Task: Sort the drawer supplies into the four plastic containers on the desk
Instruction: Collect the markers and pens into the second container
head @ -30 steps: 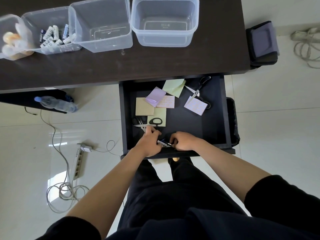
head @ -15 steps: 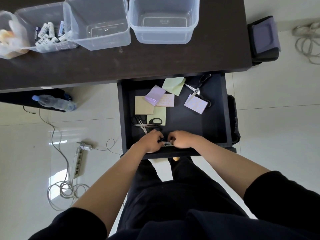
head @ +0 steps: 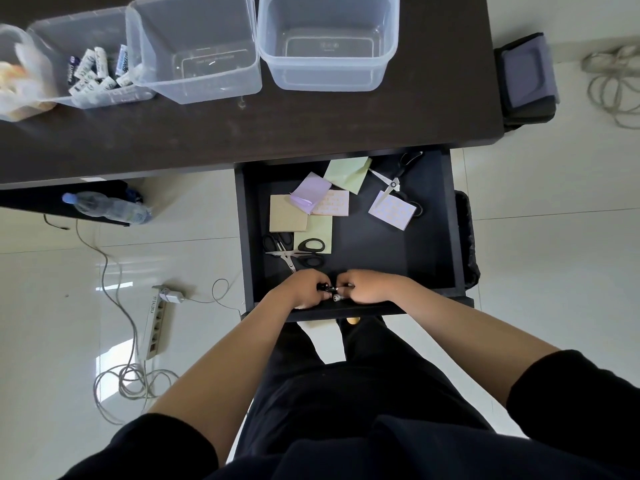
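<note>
Both my hands are down at the near edge of the open black drawer (head: 446, 216). My left hand (head: 304, 289) and my right hand (head: 367, 287) curl round a bunch of pens (head: 335, 293) between them; only the pen tips show. Behind them lie black-handled scissors (head: 301, 252), several sticky-note pads (head: 311, 199) and a second pair of scissors (head: 394, 183). On the desk stand clear containers: an empty one (head: 327, 43), another empty one (head: 194, 57), one with batteries (head: 93, 69), and one at the far left (head: 17, 74).
The dark desk (head: 242, 126) overhangs the drawer's back. On the floor to the left are a water bottle (head: 107, 207), a power strip (head: 156, 327) and loose cables (head: 128, 379). A black bin (head: 526, 77) stands right of the desk.
My hands have drawn closer together at the drawer's front edge, gathering the pens between them. The view has shifted slightly.
</note>
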